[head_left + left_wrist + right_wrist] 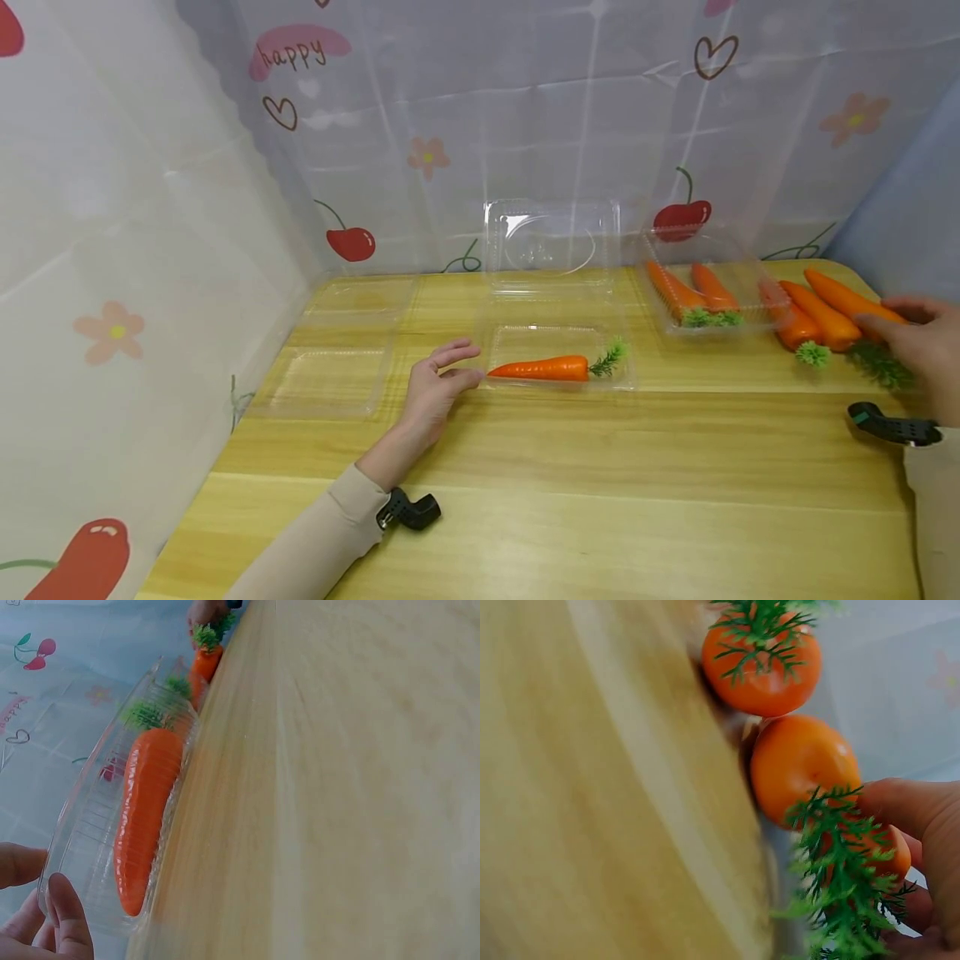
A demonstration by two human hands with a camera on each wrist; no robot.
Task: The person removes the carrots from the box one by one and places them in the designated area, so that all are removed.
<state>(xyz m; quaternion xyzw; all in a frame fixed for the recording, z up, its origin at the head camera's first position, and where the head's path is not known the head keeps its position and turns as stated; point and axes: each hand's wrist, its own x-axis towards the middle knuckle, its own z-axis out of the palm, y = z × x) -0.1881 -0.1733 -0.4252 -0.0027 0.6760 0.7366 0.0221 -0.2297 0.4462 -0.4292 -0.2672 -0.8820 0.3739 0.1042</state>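
An open clear plastic clamshell box (517,343) lies in the middle with its lid (551,246) raised behind. One orange carrot (542,368) with a green top lies inside, along the near side, tip to the left. My left hand (429,398) pinches the box's left rim between thumb and fingers, as the left wrist view shows. At the far right my right hand (930,340) grips the outermost carrot (847,298) near its leafy end, thumb on one side and fingers on the other. Its leafy top (840,877) hangs down in the right wrist view.
Beside the gripped carrot lie two more carrots (821,315). Another clear box (731,327) holding two carrots (678,292) stands right of the middle one. To the left sits an open clear box (322,410). A printed curtain (540,125) hangs behind the wooden table (637,500).
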